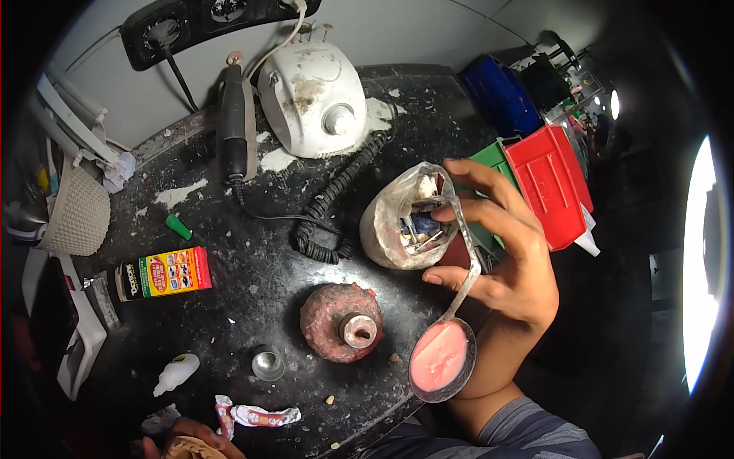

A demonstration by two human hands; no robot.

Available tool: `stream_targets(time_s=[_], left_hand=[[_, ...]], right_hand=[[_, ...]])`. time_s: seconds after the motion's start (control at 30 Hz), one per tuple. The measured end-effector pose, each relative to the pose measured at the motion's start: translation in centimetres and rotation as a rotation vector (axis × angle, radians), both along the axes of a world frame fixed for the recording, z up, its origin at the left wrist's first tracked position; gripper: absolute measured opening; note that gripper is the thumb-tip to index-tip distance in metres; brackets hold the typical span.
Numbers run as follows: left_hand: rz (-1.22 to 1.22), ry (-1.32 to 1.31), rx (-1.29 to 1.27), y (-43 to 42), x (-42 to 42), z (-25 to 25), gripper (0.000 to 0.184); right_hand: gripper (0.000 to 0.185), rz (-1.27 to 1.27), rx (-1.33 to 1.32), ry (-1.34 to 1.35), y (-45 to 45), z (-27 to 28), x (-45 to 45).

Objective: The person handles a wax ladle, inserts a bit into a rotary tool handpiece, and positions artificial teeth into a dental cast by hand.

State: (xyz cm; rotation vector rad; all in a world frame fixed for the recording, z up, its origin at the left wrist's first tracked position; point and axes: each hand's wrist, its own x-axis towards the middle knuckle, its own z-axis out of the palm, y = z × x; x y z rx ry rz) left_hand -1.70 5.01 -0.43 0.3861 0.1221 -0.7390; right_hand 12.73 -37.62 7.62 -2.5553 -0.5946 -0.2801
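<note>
My right hand [512,252] reaches round the right side of a clouded plastic cup [378,226] full of small metal tools. Its index finger, middle finger and thumb are spread apart near the rim. A metal ladle [466,287] has its handle end at the cup's mouth and crosses in front of these fingers. Pink wax-like material [438,358] fills its bowl, above my forearm. At the bottom edge, my left hand [182,430] is closed on a tan, ridged piece [193,450], mostly cut off by the frame.
A wax-spattered round burner [340,321] stands mid-table beside a small metal dish [267,363]. White-and-red cast pieces [264,415], a dropper bottle [177,372] and a glue box [164,274] lie left. Behind are a white control unit [313,99], coiled cord [329,206] and red bin [544,187].
</note>
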Motion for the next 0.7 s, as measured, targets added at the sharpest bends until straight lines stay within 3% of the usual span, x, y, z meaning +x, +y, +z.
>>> stream_targets(time_s=[0.23, 0.33, 0.6, 0.67, 0.7], left_hand=[[0.192, 0.133, 0.359, -0.4, -0.8, 0.8, 0.075], [0.227, 0.139, 0.46, -0.5, -1.4, 0.4, 0.077], [0.366, 0.227, 0.168, -2.7, -1.6, -1.6, 0.076], [0.33, 0.243, 0.35, -4.0, -0.4, 1.6, 0.075], [0.359, 0.241, 0.32, -4.2, -0.4, 1.7, 0.074]], right_hand=[[0.034, 0.093, 0.042, 0.021, 0.3, -0.1, 0.1], [0.021, -0.023, 0.051, 0.016, 0.4, -0.4, 0.0], [0.02, 0.013, -0.046, 0.034, 1.0, 0.4, 1.1], [0.021, 0.046, -0.126, 0.031, 0.7, 0.0, 1.7], [0.023, 0.048, -0.087, 0.038, 0.8, -0.2, 2.1]])
